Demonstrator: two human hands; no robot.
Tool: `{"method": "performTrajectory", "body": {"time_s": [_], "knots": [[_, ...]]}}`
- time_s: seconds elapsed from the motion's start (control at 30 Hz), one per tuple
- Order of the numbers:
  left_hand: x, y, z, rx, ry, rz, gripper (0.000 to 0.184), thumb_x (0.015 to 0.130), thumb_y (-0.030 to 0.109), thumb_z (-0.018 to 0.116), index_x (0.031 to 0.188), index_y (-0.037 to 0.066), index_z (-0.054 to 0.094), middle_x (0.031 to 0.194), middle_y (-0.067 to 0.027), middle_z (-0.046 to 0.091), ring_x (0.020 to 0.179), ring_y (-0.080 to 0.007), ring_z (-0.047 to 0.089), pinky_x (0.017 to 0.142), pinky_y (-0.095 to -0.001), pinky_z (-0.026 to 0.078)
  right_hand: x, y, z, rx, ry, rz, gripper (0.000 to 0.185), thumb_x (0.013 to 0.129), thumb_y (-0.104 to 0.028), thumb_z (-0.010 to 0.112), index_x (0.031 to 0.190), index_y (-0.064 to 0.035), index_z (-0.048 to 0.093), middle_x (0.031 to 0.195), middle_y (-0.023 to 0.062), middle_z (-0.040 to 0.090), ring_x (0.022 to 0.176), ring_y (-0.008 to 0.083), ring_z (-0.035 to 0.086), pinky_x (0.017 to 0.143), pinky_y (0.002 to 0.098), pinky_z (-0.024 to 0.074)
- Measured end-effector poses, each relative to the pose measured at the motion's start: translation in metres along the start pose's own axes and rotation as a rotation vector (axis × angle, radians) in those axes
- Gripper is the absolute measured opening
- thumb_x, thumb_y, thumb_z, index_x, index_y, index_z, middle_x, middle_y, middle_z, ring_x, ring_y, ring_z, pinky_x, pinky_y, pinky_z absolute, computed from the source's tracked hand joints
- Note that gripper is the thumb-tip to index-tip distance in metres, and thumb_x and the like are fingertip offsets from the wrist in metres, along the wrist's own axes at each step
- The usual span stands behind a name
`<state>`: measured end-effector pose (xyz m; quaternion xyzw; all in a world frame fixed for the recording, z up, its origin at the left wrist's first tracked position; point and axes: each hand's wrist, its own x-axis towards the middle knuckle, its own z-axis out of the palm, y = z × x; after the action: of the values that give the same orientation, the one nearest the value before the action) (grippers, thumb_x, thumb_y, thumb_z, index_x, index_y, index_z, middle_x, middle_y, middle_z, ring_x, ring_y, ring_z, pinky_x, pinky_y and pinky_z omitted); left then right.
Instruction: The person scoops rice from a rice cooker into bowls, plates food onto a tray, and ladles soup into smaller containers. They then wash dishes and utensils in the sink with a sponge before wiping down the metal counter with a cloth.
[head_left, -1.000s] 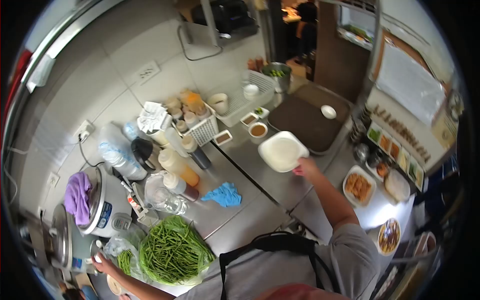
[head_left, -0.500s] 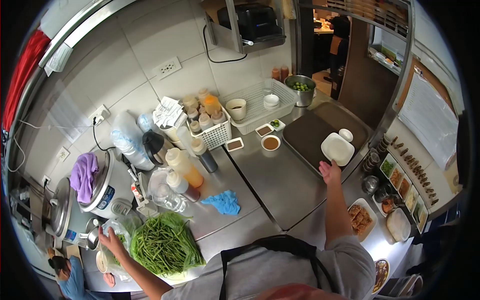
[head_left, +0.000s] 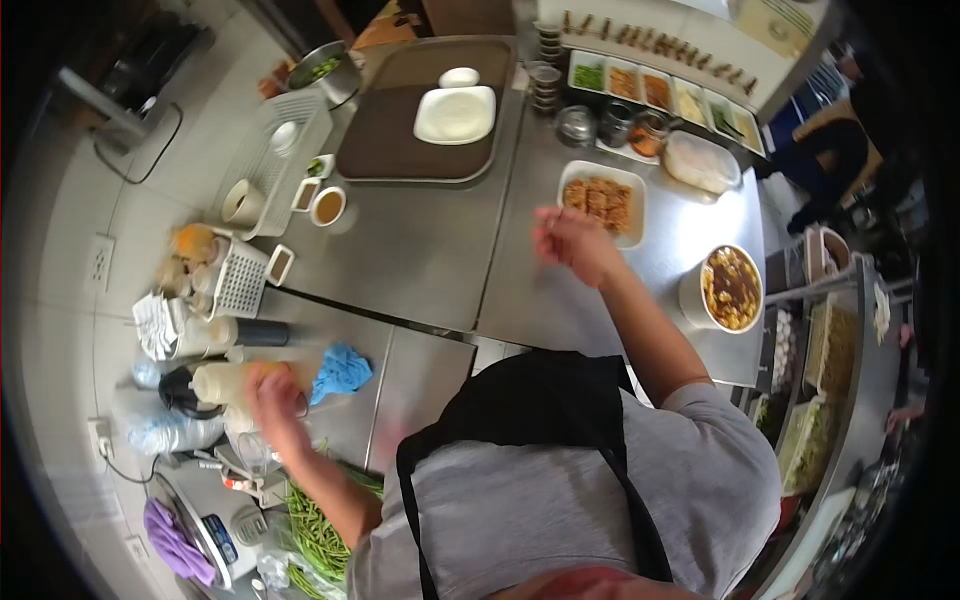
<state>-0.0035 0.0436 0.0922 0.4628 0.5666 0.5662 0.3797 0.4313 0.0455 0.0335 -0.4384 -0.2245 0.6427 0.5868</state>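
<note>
Right hand (head_left: pixel 575 243): fingers curled, blurred; overlaps the near left edge of the dish in view. Contact and hold cannot be told.
Left hand (head_left: pixel 277 405): fingers partly bent, blurred; overlaps a bottle (head_left: pixel 214 384) in view. Contact and hold cannot be told.
Dish (head_left: pixel 638 205): white, filled with browned food, on the steel counter (head_left: pixel 540 305).
Plate (head_left: pixel 455 115): white, on the brown tray (head_left: pixel 385 130), just beside the bowl (head_left: pixel 459 77).
Cooker label (head_left: pixel 218 538): blue with pale print, illegible.
Posted sheet (head_left: pixel 777 25): yellowish, writing unreadable.
</note>
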Motion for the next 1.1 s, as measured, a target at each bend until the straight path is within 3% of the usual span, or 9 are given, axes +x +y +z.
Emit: {"method": "performTrajectory", "body": {"time_s": [0.17, 0.23, 0.37, 0.5, 0.63, 0.73, 0.83, 0.97, 1.1], "knots": [[0.007, -0.025, 0.201, 0.026, -0.924, -0.265, 0.040, 0.084, 0.028, 0.045, 0.118, 0.008, 0.038, 0.090, -0.0079, 0.057, 0.076, -0.0130, 0.055, 0.066, -0.0231, 0.042, -0.022, -0.114, -0.026, 0.017, 0.162, -0.484, 0.022, 0.085, -0.015, 0.040, 0.100, -0.0038, 0.051, 0.076, 0.0023, 0.056, 0.062, 0.0098, 0.052, 0.056, 0.0205, 0.0421], [0.000, -0.046, 0.269, 0.061, -1.115, -0.420, 0.043, 0.085, 0.033, 0.042, 0.120, 0.010, 0.035, 0.089, -0.0078, 0.057, 0.074, -0.0132, 0.055, 0.064, -0.0230, 0.042, -0.031, -0.165, -0.042, -0.124, 0.213, -0.569, 0.024, 0.085, -0.020, 0.040, 0.100, -0.0046, 0.052, 0.076, 0.0013, 0.057, 0.063, 0.0075, 0.051, 0.055, 0.0187, 0.0418], [-0.020, -0.089, 0.369, 0.134, -1.242, -0.690, 0.041, 0.086, 0.039, 0.037, 0.115, 0.010, 0.035, 0.081, -0.0075, 0.057, 0.061, -0.0139, 0.056, 0.052, -0.0237, 0.044, -0.020, -0.249, -0.080, -0.427, 0.279, -0.569, 0.027, 0.083, -0.028, 0.046, 0.098, -0.0064, 0.054, 0.074, -0.0010, 0.057, 0.063, 0.0050, 0.051, 0.055, 0.0174, 0.0406], [-0.035, -0.110, 0.403, 0.084, -1.207, -0.743, 0.032, 0.087, 0.033, 0.034, 0.108, 0.008, 0.038, 0.074, -0.0071, 0.056, 0.054, -0.0135, 0.054, 0.045, -0.0244, 0.043, 0.009, -0.293, -0.124, -0.891, 0.508, -0.438, 0.028, 0.080, -0.032, 0.050, 0.094, -0.0092, 0.057, 0.072, -0.0025, 0.056, 0.062, 0.0046, 0.050, 0.054, 0.0180, 0.0389], [-0.034, -0.110, 0.400, 0.075, -1.171, -0.652, 0.026, 0.084, 0.021, 0.037, 0.106, 0.008, 0.039, 0.075, -0.0081, 0.057, 0.053, -0.0141, 0.055, 0.043, -0.0245, 0.043, 0.082, -0.311, -0.207, -1.340, 0.665, -0.434, 0.033, 0.076, -0.029, 0.050, 0.101, -0.0088, 0.057, 0.074, 0.0042, 0.060, 0.069, 0.0167, 0.057, 0.066, 0.0313, 0.0444], [-0.018, -0.096, 0.379, 0.060, -1.066, -0.699, 0.028, 0.082, 0.018, 0.039, 0.107, 0.008, 0.038, 0.075, -0.0088, 0.057, 0.052, -0.0143, 0.055, 0.043, -0.0238, 0.044, 0.126, -0.311, -0.228, -1.639, 0.731, -0.374, 0.035, 0.075, -0.027, 0.048, 0.107, -0.0139, 0.055, 0.091, 0.0091, 0.059, 0.084, 0.0274, 0.056, 0.075, 0.0402, 0.0434], [0.015, -0.084, 0.350, -0.031, -0.890, -0.717, 0.027, 0.081, 0.016, 0.039, 0.106, 0.005, 0.038, 0.073, -0.0098, 0.057, 0.050, -0.0146, 0.055, 0.041, -0.0226, 0.045, 0.153, -0.300, -0.222, -1.823, 1.005, -0.362, 0.034, 0.075, -0.028, 0.047, 0.108, -0.0212, 0.054, 0.104, 0.0091, 0.053, 0.096, 0.0333, 0.049, 0.079, 0.0437, 0.0418], [0.075, -0.065, 0.317, -0.134, -0.634, -0.617, 0.026, 0.081, 0.013, 0.037, 0.104, 0.001, 0.036, 0.072, -0.0117, 0.056, 0.047, -0.0151, 0.055, 0.038, -0.0221, 0.044, 0.163, -0.302, -0.200, -2.055, 1.002, -0.168, 0.030, 0.074, -0.032, 0.050, 0.103, -0.0238, 0.056, 0.106, 0.0082, 0.051, 0.100, 0.0324, 0.045, 0.082, 0.0447, 0.0399], [0.140, -0.064, 0.297, -0.246, -0.405, -0.455, 0.021, 0.085, 0.011, 0.030, 0.099, -0.001, 0.039, 0.067, -0.0117, 0.055, 0.047, -0.0140, 0.052, 0.037, -0.0211, 0.041, 0.181, -0.298, -0.206, -2.129, 0.927, -0.359, 0.024, 0.074, -0.030, 0.050, 0.091, -0.0158, 0.058, 0.096, 0.0058, 0.056, 0.093, 0.0273, 0.049, 0.074, 0.0432, 0.0420]]}}
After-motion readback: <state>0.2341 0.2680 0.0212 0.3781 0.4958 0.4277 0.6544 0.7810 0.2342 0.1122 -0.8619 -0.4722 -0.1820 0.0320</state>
